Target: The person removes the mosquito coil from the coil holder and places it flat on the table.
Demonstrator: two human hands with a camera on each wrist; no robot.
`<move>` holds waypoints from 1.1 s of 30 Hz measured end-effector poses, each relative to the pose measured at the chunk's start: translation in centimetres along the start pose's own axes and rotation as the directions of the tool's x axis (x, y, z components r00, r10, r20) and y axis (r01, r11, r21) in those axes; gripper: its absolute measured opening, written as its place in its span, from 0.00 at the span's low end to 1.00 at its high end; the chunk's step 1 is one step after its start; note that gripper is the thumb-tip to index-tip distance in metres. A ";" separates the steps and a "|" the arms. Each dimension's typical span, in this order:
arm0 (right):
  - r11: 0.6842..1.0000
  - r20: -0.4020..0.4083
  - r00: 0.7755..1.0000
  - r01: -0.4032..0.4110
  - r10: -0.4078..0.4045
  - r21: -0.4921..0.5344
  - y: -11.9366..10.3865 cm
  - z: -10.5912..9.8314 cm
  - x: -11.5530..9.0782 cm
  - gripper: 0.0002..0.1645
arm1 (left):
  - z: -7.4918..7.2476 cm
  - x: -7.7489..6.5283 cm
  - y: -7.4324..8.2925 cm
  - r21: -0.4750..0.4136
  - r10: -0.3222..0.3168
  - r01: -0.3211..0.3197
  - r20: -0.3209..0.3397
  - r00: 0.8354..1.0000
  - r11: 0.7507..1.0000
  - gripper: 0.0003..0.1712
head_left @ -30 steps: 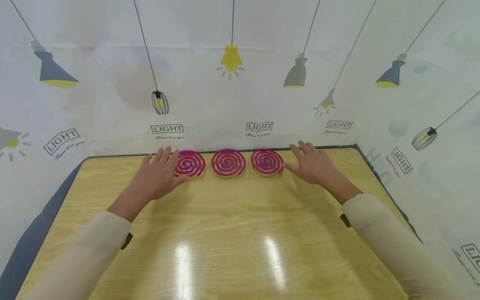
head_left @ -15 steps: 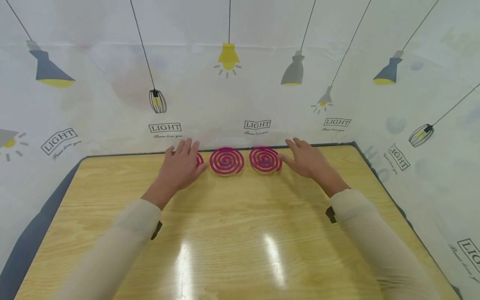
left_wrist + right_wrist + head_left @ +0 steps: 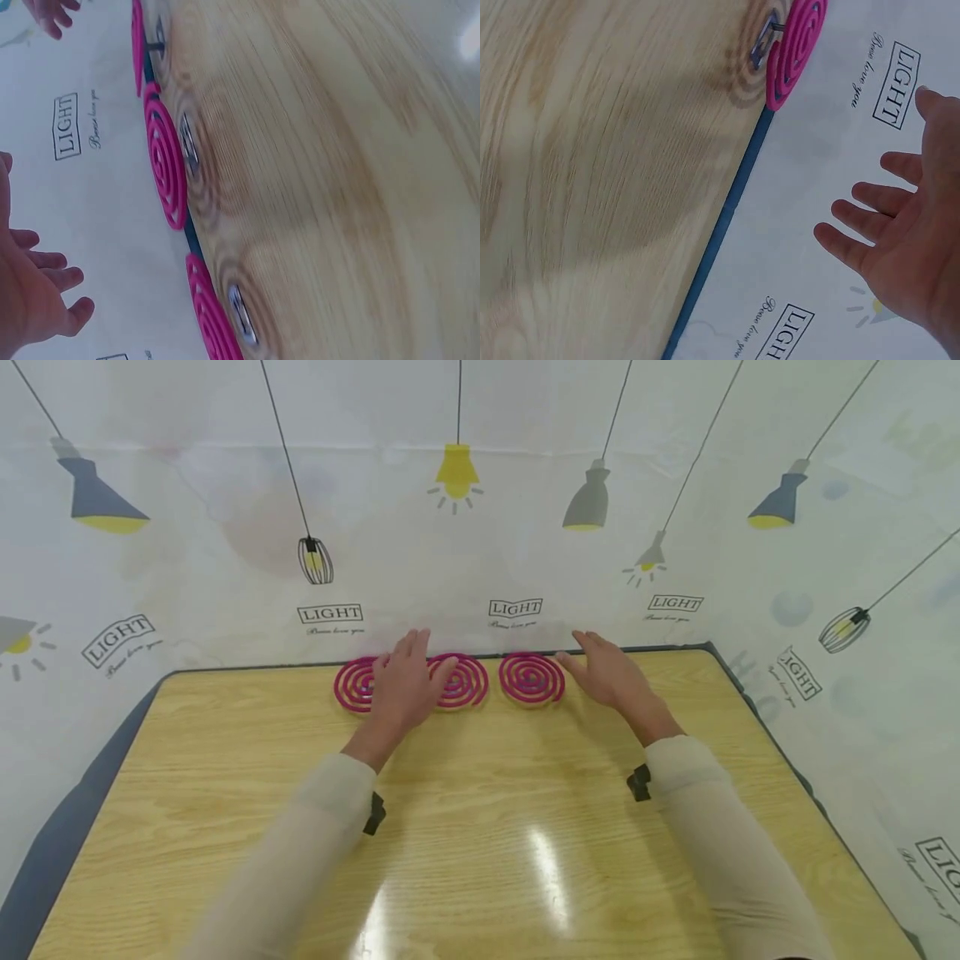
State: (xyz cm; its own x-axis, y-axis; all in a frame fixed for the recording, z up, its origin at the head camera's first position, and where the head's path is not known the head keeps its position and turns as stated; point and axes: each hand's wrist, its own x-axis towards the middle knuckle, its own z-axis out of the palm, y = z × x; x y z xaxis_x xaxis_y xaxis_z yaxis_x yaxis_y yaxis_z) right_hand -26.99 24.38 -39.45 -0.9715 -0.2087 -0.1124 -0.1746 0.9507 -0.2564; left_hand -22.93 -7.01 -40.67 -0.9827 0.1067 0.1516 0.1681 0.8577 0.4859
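Observation:
Three magenta mosquito coils stand in a row along the table's back edge, each raised on a small metal stand [image 3: 241, 315]. In the head view, my left hand [image 3: 407, 687] hovers with fingers extended, overlapping the inner sides of the left coil [image 3: 349, 687] and the middle coil [image 3: 469, 685]. The left wrist view shows that hand apart from the coils, holding nothing. Just right of the right coil [image 3: 531, 679] is my right hand [image 3: 611, 675], its fingers spread and its thumb tip near the coil's edge. Nothing is in its grasp in the right wrist view.
The wooden table [image 3: 480, 810] has a dark edge strip [image 3: 727, 202] along its back. White cloth walls [image 3: 525, 527] printed with lamps rise close behind the coils and at both sides. Bright reflections lie on the tabletop.
My left hand has moved rightward from the left coil to between the left and middle coils, uncovering the left coil's outer side. My right hand has shifted only slightly. The coils stay put.

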 end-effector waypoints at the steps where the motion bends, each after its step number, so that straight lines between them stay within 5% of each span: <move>1: 1.000 -0.005 1.000 -0.003 0.004 0.020 0.0 0.0 0.1 0.49 | 0.2 0.1 0.3 -0.042 -0.005 0.005 -0.008 1.000 0.999 0.43; 10: 0.976 -0.029 0.998 -0.043 0.050 0.211 0.2 0.4 0.6 0.49 | 2.2 0.2 2.4 -0.274 -0.077 0.074 0.000 0.997 0.959 0.42; 17: 0.913 0.000 0.991 -0.122 0.133 0.390 0.5 1.3 1.1 0.50 | 3.5 0.2 4.0 -0.477 -0.160 0.126 -0.032 0.987 0.870 0.38; 24: 0.845 -0.016 0.984 -0.142 0.175 0.515 0.9 2.2 1.6 0.50 | 4.8 0.1 5.8 -0.657 -0.281 0.225 0.021 0.959 0.719 0.36; 27: 0.770 0.011 0.978 -0.170 0.207 0.615 0.9 2.5 1.6 0.47 | 5.4 0.1 6.3 -0.712 -0.314 0.268 0.070 0.947 0.649 0.35; 29: 0.707 0.038 0.974 -0.188 0.223 0.681 0.8 2.6 1.6 0.46 | 5.7 0.1 6.7 -0.760 -0.339 0.291 0.099 0.936 0.582 0.33; 33: 0.594 0.088 0.961 -0.233 0.262 0.770 0.8 2.9 1.8 0.47 | 6.4 -0.1 7.2 -0.860 -0.367 0.316 0.165 0.915 0.401 0.25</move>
State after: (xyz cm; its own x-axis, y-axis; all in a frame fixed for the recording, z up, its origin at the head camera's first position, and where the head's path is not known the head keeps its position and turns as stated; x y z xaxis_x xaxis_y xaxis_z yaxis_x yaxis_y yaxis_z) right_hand -28.44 24.05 -42.64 -0.9652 0.0281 -0.2600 0.2459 0.4363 -0.8656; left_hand -22.12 2.38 -42.75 -0.9741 -0.1340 -0.1820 -0.1761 -0.0543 0.9829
